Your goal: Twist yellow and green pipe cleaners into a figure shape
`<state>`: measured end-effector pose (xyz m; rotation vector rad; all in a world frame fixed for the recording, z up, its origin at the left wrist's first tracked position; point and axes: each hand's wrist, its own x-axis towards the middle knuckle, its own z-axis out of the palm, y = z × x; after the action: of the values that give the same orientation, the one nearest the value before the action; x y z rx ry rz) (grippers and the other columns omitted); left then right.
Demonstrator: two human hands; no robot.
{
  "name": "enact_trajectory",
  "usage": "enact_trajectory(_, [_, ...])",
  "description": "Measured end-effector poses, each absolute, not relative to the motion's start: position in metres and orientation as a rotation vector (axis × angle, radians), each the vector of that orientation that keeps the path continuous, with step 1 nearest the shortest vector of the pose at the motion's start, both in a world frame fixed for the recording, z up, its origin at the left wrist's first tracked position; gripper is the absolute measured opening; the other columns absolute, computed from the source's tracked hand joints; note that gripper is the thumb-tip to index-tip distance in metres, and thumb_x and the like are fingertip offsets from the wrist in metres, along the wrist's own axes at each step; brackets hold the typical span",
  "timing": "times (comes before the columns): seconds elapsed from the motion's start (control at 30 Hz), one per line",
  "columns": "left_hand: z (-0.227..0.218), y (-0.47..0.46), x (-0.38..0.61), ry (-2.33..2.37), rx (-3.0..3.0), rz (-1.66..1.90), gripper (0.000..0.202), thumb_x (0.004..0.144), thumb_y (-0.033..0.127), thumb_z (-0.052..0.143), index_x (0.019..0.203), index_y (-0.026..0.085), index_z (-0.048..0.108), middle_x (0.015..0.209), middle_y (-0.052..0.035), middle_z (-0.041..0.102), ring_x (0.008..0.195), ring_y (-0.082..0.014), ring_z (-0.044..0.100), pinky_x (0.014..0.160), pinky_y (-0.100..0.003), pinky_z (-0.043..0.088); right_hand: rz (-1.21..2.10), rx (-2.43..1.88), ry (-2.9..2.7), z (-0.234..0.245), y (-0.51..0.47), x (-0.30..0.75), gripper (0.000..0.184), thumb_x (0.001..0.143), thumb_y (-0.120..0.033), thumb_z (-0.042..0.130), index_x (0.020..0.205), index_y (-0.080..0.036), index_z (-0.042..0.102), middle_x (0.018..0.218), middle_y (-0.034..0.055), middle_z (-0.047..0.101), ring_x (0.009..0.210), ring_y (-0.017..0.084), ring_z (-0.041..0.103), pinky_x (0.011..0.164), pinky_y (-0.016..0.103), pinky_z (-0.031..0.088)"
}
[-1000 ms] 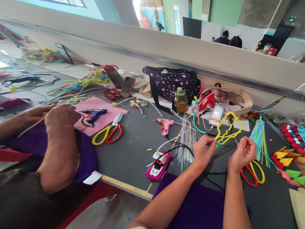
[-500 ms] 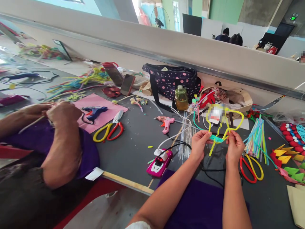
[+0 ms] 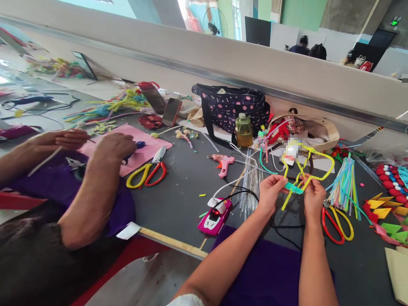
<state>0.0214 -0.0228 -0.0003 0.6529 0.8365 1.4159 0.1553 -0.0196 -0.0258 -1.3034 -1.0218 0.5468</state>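
Note:
Above the right side of the dark table, my left hand (image 3: 270,193) pinches a green pipe cleaner (image 3: 293,188) that is wound on a yellow pipe-cleaner frame (image 3: 331,168). The frame has open loops and a twisted yellow tail hanging down. Closed on the frame's right side, my right hand (image 3: 314,195) has its fingertips near the green winding. A free length of green runs up and left from my left hand. Red-and-yellow scissors (image 3: 338,223) lie just right of my right hand. Further right stands a bundle of pastel pipe cleaners (image 3: 344,185).
A pink glue gun (image 3: 225,165), thin wires (image 3: 250,182) and a magenta power strip (image 3: 214,217) lie left of my hands. Behind are a bottle (image 3: 244,131) and a patterned bag (image 3: 232,106). At left, a co-worker's arm (image 3: 92,191) reaches near other scissors (image 3: 148,174).
My hands have shifted slightly right, and the yellow frame has turned a little with them. The co-worker's hand has moved right, over the blue glue gun on the pink sheet.

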Motion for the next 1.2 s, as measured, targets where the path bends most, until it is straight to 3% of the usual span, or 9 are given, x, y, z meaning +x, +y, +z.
enact_trajectory(0.07, [-0.001, -0.024, 0.023, 0.854, 0.684, 1.422, 0.027, 0.061, 0.032, 0.082, 0.068, 0.013, 0.065, 0.062, 0.0017, 0.061, 0.051, -0.0086, 0.057, 0.051, -0.022, 0.053, 0.606, -1.185, -1.017, -0.02, -0.022, 0.149, 0.042, 0.082, -0.034, 0.056, 0.12, -0.017, 0.062, 0.102, 0.0115, 0.072, 0.076, 0.019, 0.067, 0.071, 0.034, 0.052])
enact_trajectory(0.17, [-0.002, -0.024, 0.024, 0.872, 0.713, 1.44, 0.025, 0.062, 0.032, 0.08, 0.069, 0.013, 0.065, 0.063, 0.0015, 0.061, 0.052, -0.0089, 0.056, 0.051, -0.022, 0.052, 0.724, -0.968, -0.923, -0.011, -0.026, 0.144, 0.067, 0.082, -0.028, 0.054, 0.145, -0.023, 0.034, 0.103, 0.0087, 0.073, 0.084, 0.02, 0.069, 0.086, 0.042, 0.05])
enact_trajectory(0.33, [-0.002, -0.023, 0.023, 0.927, 0.755, 1.501, 0.023, 0.064, 0.032, 0.078, 0.068, 0.014, 0.065, 0.062, 0.0015, 0.061, 0.052, -0.009, 0.055, 0.051, -0.021, 0.051, 0.799, -0.81, -0.935, 0.001, -0.03, 0.143, 0.092, 0.083, -0.043, 0.06, 0.152, -0.022, 0.002, 0.1, 0.0093, 0.072, 0.091, 0.022, 0.069, 0.092, 0.047, 0.047])
enact_trajectory(0.43, [-0.001, -0.024, 0.023, 0.953, 0.796, 1.529, 0.022, 0.065, 0.032, 0.078, 0.067, 0.015, 0.065, 0.062, 0.0018, 0.061, 0.052, -0.0094, 0.055, 0.052, -0.022, 0.051, 0.736, -0.876, -1.05, 0.003, -0.032, 0.14, 0.117, 0.073, -0.036, 0.074, 0.15, -0.027, -0.013, 0.106, 0.0074, 0.069, 0.093, 0.02, 0.067, 0.093, 0.044, 0.047])
enact_trajectory(0.53, [-0.001, -0.026, 0.024, 0.971, 0.844, 1.537, 0.02, 0.065, 0.032, 0.077, 0.068, 0.016, 0.065, 0.062, 0.0016, 0.062, 0.053, -0.0102, 0.055, 0.053, -0.023, 0.05, 0.628, -1.012, -1.146, -0.001, -0.032, 0.136, 0.105, 0.072, -0.032, 0.075, 0.152, -0.03, 0.007, 0.113, 0.0072, 0.064, 0.099, 0.019, 0.063, 0.093, 0.04, 0.046])
enact_trajectory(0.67, [-0.004, -0.028, 0.024, 1.013, 0.992, 1.562, 0.016, 0.07, 0.031, 0.074, 0.069, 0.017, 0.065, 0.064, 0.0001, 0.063, 0.056, -0.0109, 0.055, 0.056, -0.022, 0.046, 0.564, -1.199, -1.21, -0.011, -0.029, 0.13, 0.041, 0.077, -0.038, 0.068, 0.114, -0.021, 0.064, 0.107, 0.0079, 0.064, 0.089, 0.018, 0.06, 0.083, 0.033, 0.049])
enact_trajectory(0.83, [-0.006, -0.031, 0.022, 1.127, 1.274, 1.625, 0.013, 0.076, 0.029, 0.068, 0.069, 0.019, 0.066, 0.067, -0.0005, 0.063, 0.061, -0.0122, 0.056, 0.06, -0.022, 0.045, 0.646, -1.135, -0.931, -0.018, -0.023, 0.122, 0.025, 0.071, -0.04, 0.072, 0.083, -0.018, 0.07, 0.101, 0.0093, 0.068, 0.103, 0.023, 0.06, 0.082, 0.035, 0.049])
enact_trajectory(1.03, [-0.003, -0.027, 0.012, 1.179, 1.422, 1.702, 0.012, 0.079, 0.027, 0.065, 0.069, 0.022, 0.067, 0.069, -0.0014, 0.062, 0.063, -0.0139, 0.056, 0.063, -0.025, 0.044, 0.819, -1.14, -0.709, -0.017, -0.028, 0.115, 0.038, 0.071, -0.042, 0.074, 0.099, -0.016, 0.073, 0.101, 0.011, 0.07, 0.092, 0.022, 0.064, 0.077, 0.036, 0.052])
enact_trajectory(1.2, [-0.001, -0.025, 0.007, 1.183, 1.422, 1.74, 0.012, 0.08, 0.029, 0.065, 0.069, 0.023, 0.068, 0.068, -0.002, 0.061, 0.064, -0.0152, 0.054, 0.064, -0.025, 0.042, 0.461, -1.229, -0.776, -0.009, -0.036, 0.107, 0.035, 0.074, -0.044, 0.072, 0.095, -0.017, 0.075, 0.098, 0.0102, 0.068, 0.086, 0.02, 0.063, 0.074, 0.033, 0.053])
